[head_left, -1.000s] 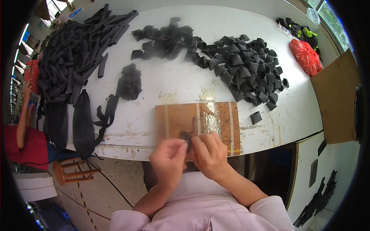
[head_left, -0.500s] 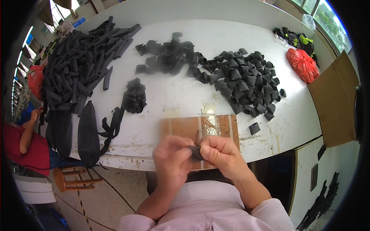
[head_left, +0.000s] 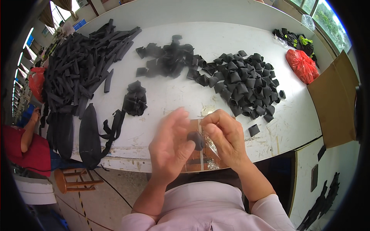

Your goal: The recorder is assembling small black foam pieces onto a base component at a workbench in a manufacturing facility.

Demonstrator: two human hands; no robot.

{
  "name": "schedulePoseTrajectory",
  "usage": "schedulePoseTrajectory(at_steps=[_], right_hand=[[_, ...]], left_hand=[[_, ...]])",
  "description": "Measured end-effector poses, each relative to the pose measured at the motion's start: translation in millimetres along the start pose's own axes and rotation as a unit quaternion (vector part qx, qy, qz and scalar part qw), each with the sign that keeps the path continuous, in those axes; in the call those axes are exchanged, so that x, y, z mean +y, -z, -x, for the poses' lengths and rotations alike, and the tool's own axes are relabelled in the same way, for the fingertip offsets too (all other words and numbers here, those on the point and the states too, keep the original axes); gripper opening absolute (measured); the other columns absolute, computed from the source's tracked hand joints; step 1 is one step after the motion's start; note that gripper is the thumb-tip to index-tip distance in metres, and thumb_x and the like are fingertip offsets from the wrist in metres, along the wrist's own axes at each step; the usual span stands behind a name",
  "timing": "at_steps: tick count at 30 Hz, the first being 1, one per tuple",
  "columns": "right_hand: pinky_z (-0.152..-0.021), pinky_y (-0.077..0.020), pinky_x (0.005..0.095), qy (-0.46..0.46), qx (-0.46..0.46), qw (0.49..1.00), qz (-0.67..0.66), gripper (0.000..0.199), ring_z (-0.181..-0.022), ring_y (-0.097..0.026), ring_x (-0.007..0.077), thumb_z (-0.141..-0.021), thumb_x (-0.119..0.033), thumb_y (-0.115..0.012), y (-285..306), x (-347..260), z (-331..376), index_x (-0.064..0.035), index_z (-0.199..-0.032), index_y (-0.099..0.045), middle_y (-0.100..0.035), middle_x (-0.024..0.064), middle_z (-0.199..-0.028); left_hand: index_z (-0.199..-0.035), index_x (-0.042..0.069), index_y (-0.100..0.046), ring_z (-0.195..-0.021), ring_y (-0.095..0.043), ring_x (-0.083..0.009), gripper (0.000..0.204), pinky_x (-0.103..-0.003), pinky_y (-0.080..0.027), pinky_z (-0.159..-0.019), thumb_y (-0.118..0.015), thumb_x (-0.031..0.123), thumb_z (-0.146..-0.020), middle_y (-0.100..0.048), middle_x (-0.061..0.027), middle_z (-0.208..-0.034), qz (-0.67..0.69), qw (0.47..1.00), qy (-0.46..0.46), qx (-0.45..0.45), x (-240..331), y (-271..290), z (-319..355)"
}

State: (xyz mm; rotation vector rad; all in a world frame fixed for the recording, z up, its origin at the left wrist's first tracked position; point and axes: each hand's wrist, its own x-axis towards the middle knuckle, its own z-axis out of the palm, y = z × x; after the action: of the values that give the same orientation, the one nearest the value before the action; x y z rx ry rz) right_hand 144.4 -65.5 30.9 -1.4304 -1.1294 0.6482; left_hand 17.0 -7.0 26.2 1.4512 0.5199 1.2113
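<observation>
A small black fabric piece (head_left: pixel 196 140), folded into a short tube, shows between my hands above a brown cardboard box. My left hand (head_left: pixel 168 145) is smeared by motion, its fingers stretched up and apart from the thumb. The thumb tip overlaps the piece's lower edge; I cannot tell whether it bears the piece or only passes in front. My right hand (head_left: pixel 226 139) is just right of the piece, thumb and index finger drawn together. What they pinch, if anything, is hidden. Under both hands lies the cardboard box (head_left: pixel 188 166), with clear tape on it.
Flat black strips (head_left: pixel 79 65) are heaped at the far left of the white table (head_left: pixel 165 99). Folded black pieces (head_left: pixel 246 82) form a pile at right. A red bag (head_left: pixel 301 66) and an open carton (head_left: pixel 335 100) stand farther right. A person's red sleeve (head_left: pixel 29 152) shows at left.
My hands have moved apart; both were closed round the black piece before. The left fingers have lifted and spread. The right hand has come up off the piece.
</observation>
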Motion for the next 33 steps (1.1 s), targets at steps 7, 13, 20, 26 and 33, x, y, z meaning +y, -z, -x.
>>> schedulePoseTrajectory(at_steps=[7, 13, 20, 26, 33], right_hand=[[-0.06, -0.0435, 0.0308, 0.186, -0.003, 0.978, 0.092, 0.037, -0.071, -0.053, 0.0234, -0.067, -0.021, -0.072, -4, -11, 10, -0.002, -0.093, -0.055, -0.055, 0.0093, -0.082], [-0.049, -0.0389, 0.0223, 0.137, 0.019, 0.99, 0.014, 0.018, -0.056, -0.05, 0.0115, -0.071, -0.014, -0.071, -6, -19, 8, -0.0034, -0.081, -0.06, -0.054, 0.0031, -0.068], [-0.05, -0.0381, 0.024, 0.169, 0.022, 0.983, 0.069, 0.006, -0.057, -0.05, 0.0143, -0.073, -0.001, -0.065, -5, 3, 11, -0.0015, -0.074, -0.059, -0.054, 0.0057, -0.065], [-0.046, -0.0374, 0.0294, 0.208, 0.042, 0.968, 0.132, 0.013, -0.057, -0.048, 0.017, -0.068, 0.001, -0.065, -9, 6, 10, -0.0032, -0.077, -0.058, -0.049, 0.0065, -0.065], [-0.049, -0.0356, 0.0182, -0.001, 0.224, 0.91, -0.349, 0.02, -0.05, -0.043, 0.0067, -0.087, -0.017, -0.051, 35, 0, -41, 0.0017, -0.091, -0.057, -0.053, 0.001, -0.064]], left_hand=[[-0.082, -0.001, -0.059, -0.079, -0.053, -0.0165, 0.007, -0.028, -0.042, -0.075, -0.059, 0.005, -0.079, -0.058, -0.0098, -0.087, 0.184, 0.982, 0.036, -0.015, -4, 6, 0], [-0.088, 0.004, -0.054, -0.092, -0.044, -0.0223, 0.014, -0.033, -0.041, -0.079, -0.061, 0.013, -0.08, -0.053, -0.0074, -0.089, 0.414, 0.903, 0.093, -0.071, -15, 15, 2], [-0.09, 0.004, -0.056, -0.091, -0.048, -0.0225, 0.012, -0.032, -0.039, -0.083, -0.06, 0.01, -0.08, -0.055, -0.0092, -0.091, 0.321, 0.941, 0.094, -0.059, -25, 20, 9], [-0.087, 0.001, -0.059, -0.08, -0.054, -0.0153, 0.011, -0.025, -0.043, -0.071, -0.058, -0.001, -0.077, -0.058, -0.0079, -0.084, -0.065, 0.992, -0.014, -0.108, -11, 21, -7], [-0.086, 0.001, -0.058, -0.072, -0.056, -0.0171, 0.01, -0.025, -0.044, -0.065, -0.06, 0.003, -0.076, -0.058, -0.0083, -0.084, -0.189, 0.978, -0.059, 0.072, -56, 27, -23]])
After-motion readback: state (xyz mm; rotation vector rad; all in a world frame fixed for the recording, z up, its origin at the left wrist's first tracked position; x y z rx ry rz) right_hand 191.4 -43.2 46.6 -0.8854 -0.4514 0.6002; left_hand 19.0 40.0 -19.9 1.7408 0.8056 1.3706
